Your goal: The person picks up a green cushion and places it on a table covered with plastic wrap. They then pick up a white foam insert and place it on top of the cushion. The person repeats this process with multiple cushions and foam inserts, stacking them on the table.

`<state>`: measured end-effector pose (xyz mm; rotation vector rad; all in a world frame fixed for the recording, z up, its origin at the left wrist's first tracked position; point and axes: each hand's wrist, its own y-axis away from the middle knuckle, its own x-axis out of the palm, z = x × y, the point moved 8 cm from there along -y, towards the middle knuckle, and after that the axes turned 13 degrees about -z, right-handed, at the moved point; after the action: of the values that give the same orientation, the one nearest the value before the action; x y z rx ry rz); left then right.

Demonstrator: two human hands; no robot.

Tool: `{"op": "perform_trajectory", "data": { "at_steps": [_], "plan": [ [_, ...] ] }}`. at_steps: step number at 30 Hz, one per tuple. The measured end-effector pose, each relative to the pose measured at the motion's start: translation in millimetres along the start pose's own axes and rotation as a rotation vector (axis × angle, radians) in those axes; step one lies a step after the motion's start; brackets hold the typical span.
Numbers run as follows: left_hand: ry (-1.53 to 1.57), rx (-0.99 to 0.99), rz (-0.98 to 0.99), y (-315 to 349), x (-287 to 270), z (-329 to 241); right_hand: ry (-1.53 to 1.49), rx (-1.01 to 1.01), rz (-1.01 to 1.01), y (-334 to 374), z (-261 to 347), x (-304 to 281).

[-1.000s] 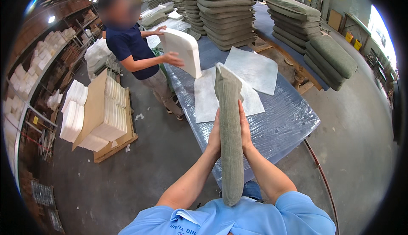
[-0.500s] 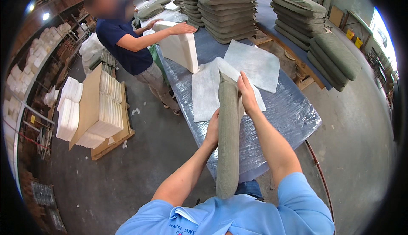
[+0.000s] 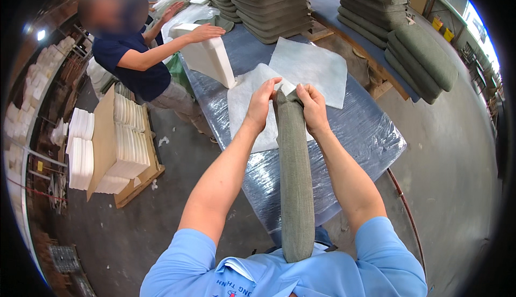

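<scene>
Our left grip (image 3: 262, 105) and right grip (image 3: 313, 106) grasp the far end of a green-grey cushion (image 3: 296, 184), some fingers hidden behind it; whether its near end touches our light-blue shirt (image 3: 349, 270) we cannot tell. A bit of white material (image 3: 287, 87) pokes out between both grips. Below and beyond them, white sheets (image 3: 317, 71) lie on a tabletop (image 3: 349, 157) wrapped in shiny film. Beyond and left of the grips, a co-worker (image 3: 126, 55) has a hand on a white block (image 3: 204, 55); farther beyond, a cushion stack (image 3: 269, 6) runs out of view. Nearer than the grips, our shirt's lettering shows inverted and incomplete.
</scene>
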<state>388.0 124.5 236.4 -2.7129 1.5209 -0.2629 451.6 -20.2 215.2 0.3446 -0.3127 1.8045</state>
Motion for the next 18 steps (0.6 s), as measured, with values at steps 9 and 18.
{"op": "perform_trajectory", "data": {
  "at_steps": [9,18],
  "plan": [
    [-0.067,0.01,-0.214,-27.4,2.1,-4.3,0.04,0.269,0.124,16.9,-7.6,16.0],
    [-0.446,0.231,-0.408,-38.7,0.4,-24.8,-0.002,0.329,0.146,28.7,-14.1,17.5]
  ]
}}
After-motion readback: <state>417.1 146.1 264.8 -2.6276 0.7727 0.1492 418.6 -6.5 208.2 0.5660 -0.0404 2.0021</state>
